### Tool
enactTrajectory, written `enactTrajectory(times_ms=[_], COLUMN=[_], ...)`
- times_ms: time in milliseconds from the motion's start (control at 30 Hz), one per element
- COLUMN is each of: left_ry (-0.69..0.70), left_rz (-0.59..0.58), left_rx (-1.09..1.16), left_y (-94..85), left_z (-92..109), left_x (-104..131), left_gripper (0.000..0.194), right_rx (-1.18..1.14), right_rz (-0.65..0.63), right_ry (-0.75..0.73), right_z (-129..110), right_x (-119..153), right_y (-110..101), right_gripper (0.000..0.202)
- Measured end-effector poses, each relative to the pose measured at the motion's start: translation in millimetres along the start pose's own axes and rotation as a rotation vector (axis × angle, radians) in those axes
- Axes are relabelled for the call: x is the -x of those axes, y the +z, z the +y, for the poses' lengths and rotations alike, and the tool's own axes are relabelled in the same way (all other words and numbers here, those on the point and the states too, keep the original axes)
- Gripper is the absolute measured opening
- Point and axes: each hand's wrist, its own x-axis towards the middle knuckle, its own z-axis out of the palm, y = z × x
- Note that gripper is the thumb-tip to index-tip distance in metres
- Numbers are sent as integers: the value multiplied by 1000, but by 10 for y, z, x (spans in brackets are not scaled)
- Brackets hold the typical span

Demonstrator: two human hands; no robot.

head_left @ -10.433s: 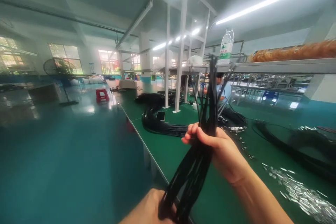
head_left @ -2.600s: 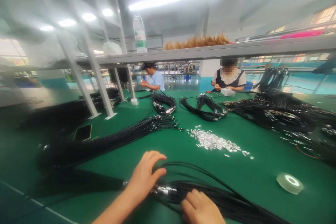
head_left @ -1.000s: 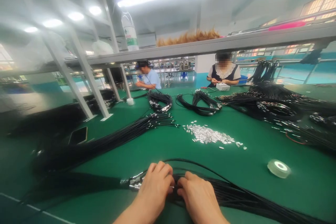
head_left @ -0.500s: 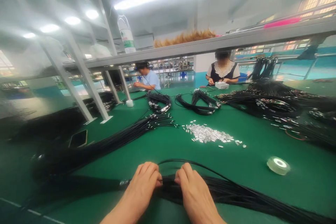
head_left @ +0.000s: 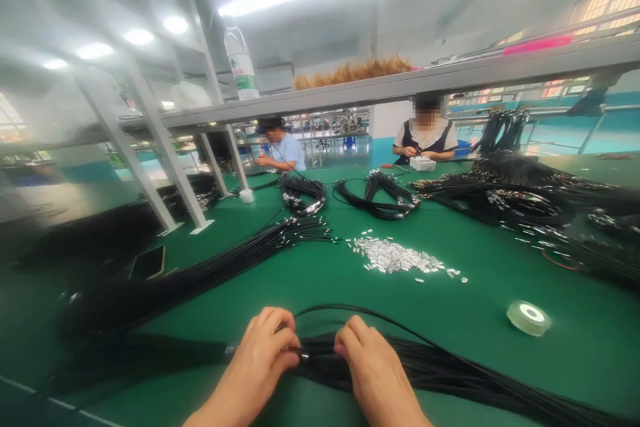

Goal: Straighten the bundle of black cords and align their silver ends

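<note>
Green matting covers the table (head_left: 320,280), which fills most of the frame under a grey shelf (head_left: 400,85) running across the upper half. Black cable bundles lie all over it: a long sheaf (head_left: 210,267) slanting through the left centre, coils (head_left: 305,193) in the upper middle, a tangled heap (head_left: 525,200) at the right. The bundle (head_left: 450,377) in hand stretches along the bottom edge, from the lower left to the lower right. Two people sit across the table, in the upper centre. Silver ferrules (head_left: 400,260) are scattered mid-frame; a tape roll (head_left: 529,317) sits lower right, a phone (head_left: 148,263) at the left. Bottom centre, the left hand (head_left: 263,353) pinches the metal cable ends with fingers curled narrow, and the right hand (head_left: 367,363) presses fingers down on the bundle just beside it. Loose strands could slip free and splay, since the grip covers only part of the bundle and one strand already arcs up behind the hands. Metal tips are mostly hidden under the left fingers, so how many are held cannot be told; the far left of the frame is blurred, and the bundle's ends run off-frame.
</note>
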Motion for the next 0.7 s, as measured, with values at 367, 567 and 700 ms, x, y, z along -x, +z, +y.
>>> enactTrajectory(times_ms=[367,567,700], left_ry=[410,511,304], left_rz=[209,306,260], left_rx=[-137,-373,-475], left_y=[433,456,513], left_z=[-226,-206,189], left_x=[231,325,117], left_gripper=[29,39,60], right_rx=[74,334,416], right_rz=[-132,-120,23], right_ry=[-215,-518,-511], right_z=[356,454,462], right_x=[230,395,464], right_y=[-167,-344,-237], right_gripper=[38,38,33])
